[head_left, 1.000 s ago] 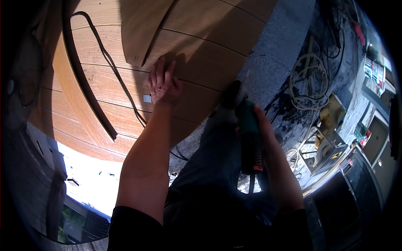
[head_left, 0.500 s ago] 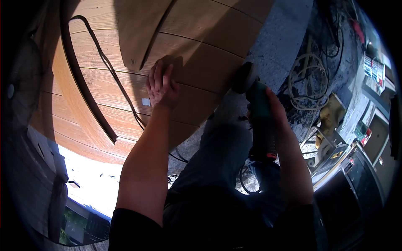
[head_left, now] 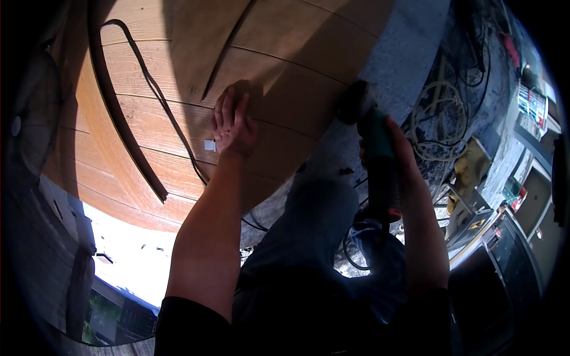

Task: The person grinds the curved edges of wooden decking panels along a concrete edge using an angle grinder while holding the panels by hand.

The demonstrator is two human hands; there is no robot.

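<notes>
My left hand (head_left: 234, 126) lies on a wood-grain plank panel (head_left: 279, 89), its fingers stretched out and pointing away from me. Just left of its wrist is a small pale square piece (head_left: 209, 145). My right hand (head_left: 401, 151) is wrapped round the body of a teal and black angle grinder (head_left: 378, 142). The round head of the grinder is at the panel's right edge; shadow hides whether it touches. A dark cord hangs below the tool's rear end.
A curved wood-grain strip (head_left: 113, 130) and a thin black cable (head_left: 151, 86) lie on the panel's left side. Coiled pale hose (head_left: 439, 118) lies on the floor to the right, near a metal-framed item (head_left: 469, 216). My knee (head_left: 320, 207) is below the panel edge.
The grinder and my right hand have shifted slightly right and toward the top along the panel's edge. The whole view has moved a little; my left hand stays on the panel.
</notes>
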